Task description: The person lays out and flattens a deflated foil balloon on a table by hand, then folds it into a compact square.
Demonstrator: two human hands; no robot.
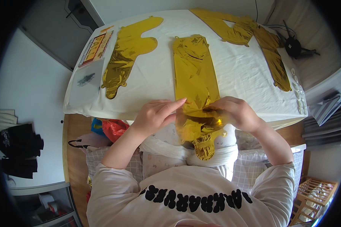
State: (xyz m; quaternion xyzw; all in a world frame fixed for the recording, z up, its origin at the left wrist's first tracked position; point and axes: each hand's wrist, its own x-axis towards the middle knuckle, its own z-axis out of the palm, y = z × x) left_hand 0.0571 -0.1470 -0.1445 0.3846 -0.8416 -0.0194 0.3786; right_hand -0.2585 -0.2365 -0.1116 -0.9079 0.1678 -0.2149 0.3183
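A flat gold foil balloon [195,75] lies lengthwise on the white-covered table in front of me. Its near end, crumpled and partly blurred, hangs over the table edge above my lap and ends in a narrow rounded tab. My left hand [157,115] holds the balloon's left edge, index finger stretched across the foil and thumb lower down. On the other side, my right hand [236,111] has its fingers curled onto the right edge, pinching the foil; its fingertips are partly hidden.
Another flat gold balloon [130,53] lies at the left, beside a printed picture sheet [96,47] and a clear plastic packet [86,80]. More gold foil [235,32] spreads across the back right, near a black stand [293,47]. Small pale rings [299,94] line the right edge.
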